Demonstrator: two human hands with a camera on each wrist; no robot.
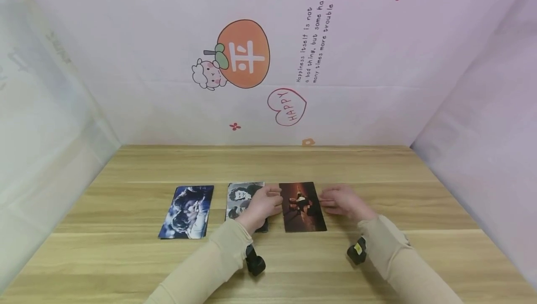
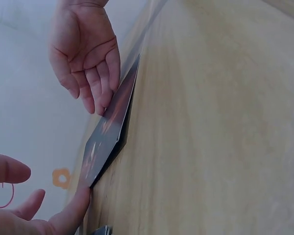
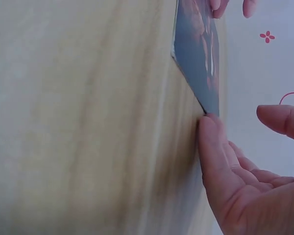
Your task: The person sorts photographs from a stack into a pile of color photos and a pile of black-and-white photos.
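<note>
Recording booth: wooden table, cartoon-print backdrop.

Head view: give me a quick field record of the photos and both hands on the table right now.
surface: wooden table
photos: three in a row, face up
left photo: blue-toned photo, untouched, apart from the others
middle photo: black-and-white photo, partly under the left hand
right photo: dark reddish photo, between both hands
left hand: straight fingertips at the reddish photo's left edge
right hand: fingertips at its right edge
grip: no curled grasp visible, fingers look straight
</note>
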